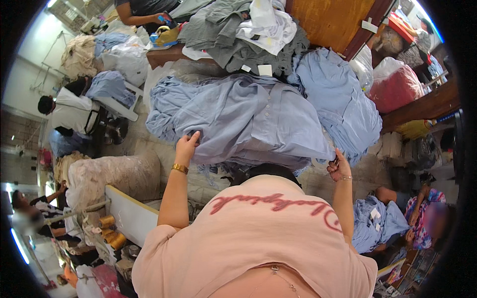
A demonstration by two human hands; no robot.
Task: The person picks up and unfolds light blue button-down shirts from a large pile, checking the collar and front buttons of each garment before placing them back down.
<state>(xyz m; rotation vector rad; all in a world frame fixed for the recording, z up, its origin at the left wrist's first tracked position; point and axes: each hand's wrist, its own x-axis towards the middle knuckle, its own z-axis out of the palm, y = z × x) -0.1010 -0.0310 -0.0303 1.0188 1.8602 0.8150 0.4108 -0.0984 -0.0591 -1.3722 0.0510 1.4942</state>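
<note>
A big heap of light blue shirts [248, 119] lies in front of me. My left hand [186, 146], with a gold bangle on its wrist, pinches the near edge of the top shirt at the heap's left side. My right hand [339, 169] is raised at the heap's right edge, by another bundle of blue shirts [343, 99]. Its fingers are closed around a small dark object that I cannot make out. My pink top [258, 238] fills the lower middle of the view.
Grey and white garments [248, 35] are piled on a wooden table [328, 20] behind the heap. Other people sit at the left [69, 111], lower right [422, 218] and top [144, 10]. Thread cones [112, 233] stand lower left beside a stuffed sack [114, 174].
</note>
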